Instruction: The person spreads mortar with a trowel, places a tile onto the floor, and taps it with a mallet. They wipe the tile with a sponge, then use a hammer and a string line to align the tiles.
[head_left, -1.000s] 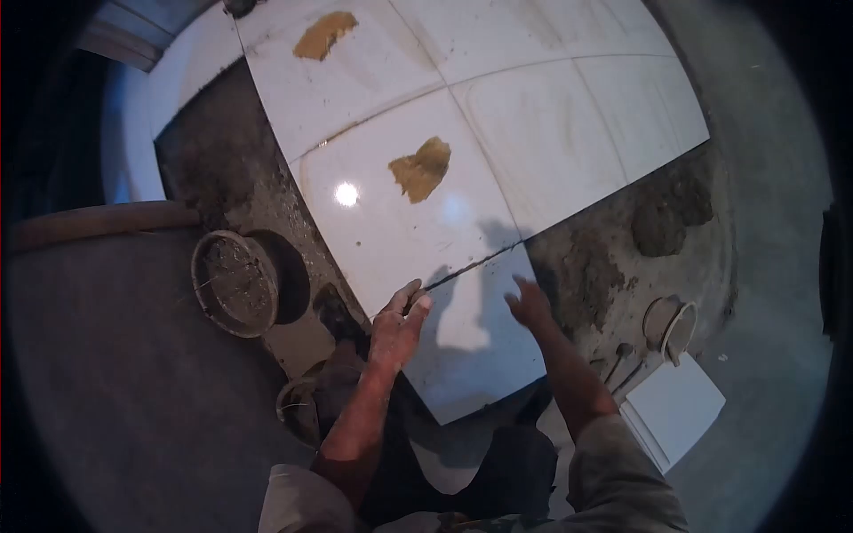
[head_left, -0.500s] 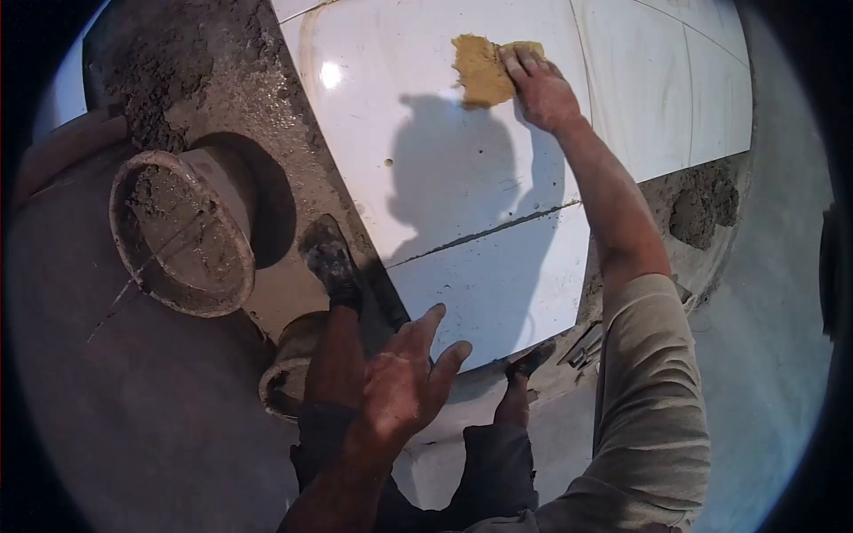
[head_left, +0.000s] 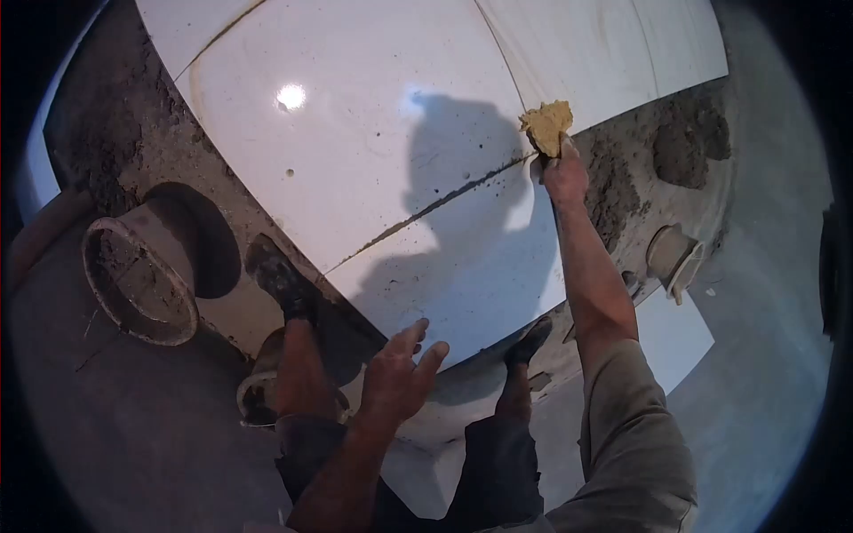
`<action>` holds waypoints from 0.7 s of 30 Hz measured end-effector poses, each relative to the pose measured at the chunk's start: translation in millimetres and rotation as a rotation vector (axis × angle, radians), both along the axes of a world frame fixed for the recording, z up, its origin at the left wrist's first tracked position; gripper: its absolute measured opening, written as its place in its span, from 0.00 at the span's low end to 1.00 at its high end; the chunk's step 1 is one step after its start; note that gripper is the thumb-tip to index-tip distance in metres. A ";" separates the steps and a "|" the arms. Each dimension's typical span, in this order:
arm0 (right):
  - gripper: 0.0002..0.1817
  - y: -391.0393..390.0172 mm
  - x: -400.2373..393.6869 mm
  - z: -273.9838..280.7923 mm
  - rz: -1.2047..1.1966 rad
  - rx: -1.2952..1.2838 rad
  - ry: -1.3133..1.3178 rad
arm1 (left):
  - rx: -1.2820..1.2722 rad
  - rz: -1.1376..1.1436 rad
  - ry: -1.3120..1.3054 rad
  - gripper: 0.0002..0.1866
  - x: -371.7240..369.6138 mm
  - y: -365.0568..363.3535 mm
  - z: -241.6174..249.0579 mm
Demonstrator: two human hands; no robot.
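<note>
A ragged yellow sponge [head_left: 548,126] is gripped in my right hand [head_left: 566,175], at the right edge of the large white floor tile [head_left: 355,98], near the joint with the smaller tile piece [head_left: 462,293]. My right fingers are closed on the sponge's lower end. My left hand [head_left: 397,373] hangs in front of my legs, above the near edge of the tiles, its thumb and fingers apart and nothing in it. Small dark specks and a gritty joint line show on the tile surface.
A mortar-caked bucket [head_left: 142,284] lies at the left, with a smaller bucket [head_left: 259,398] by my leg. Wet mortar [head_left: 613,191] borders the tiles. At the right are another small bucket [head_left: 673,258] and a loose white tile piece [head_left: 680,338].
My right hand has drawn the sponge from the upper part of the large tile toward me, to its right edge. The view has shifted. My left hand stays open.
</note>
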State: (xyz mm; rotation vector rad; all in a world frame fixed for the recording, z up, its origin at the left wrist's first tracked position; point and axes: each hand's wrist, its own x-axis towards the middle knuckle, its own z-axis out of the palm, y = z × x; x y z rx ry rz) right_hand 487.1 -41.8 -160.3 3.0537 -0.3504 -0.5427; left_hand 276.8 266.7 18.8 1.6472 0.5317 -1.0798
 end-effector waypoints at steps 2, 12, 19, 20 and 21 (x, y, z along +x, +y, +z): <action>0.31 12.4 -18.4 -12.8 -0.070 0.032 0.159 | 0.043 0.035 -0.058 0.29 1.2 0.8 -1.2; 0.35 89.8 -125.0 -49.4 0.140 0.106 -0.006 | -0.012 0.134 -0.002 0.30 -4.3 5.7 -3.4; 0.41 115.3 -104.8 8.4 0.073 0.142 0.123 | -0.022 0.210 0.057 0.31 4.4 10.0 0.9; 0.42 114.8 -101.3 11.8 0.122 0.169 0.075 | -0.019 0.186 0.054 0.32 5.0 11.2 3.1; 0.45 110.5 -97.9 8.7 0.242 0.152 0.087 | -0.018 0.188 0.058 0.32 4.4 12.1 4.4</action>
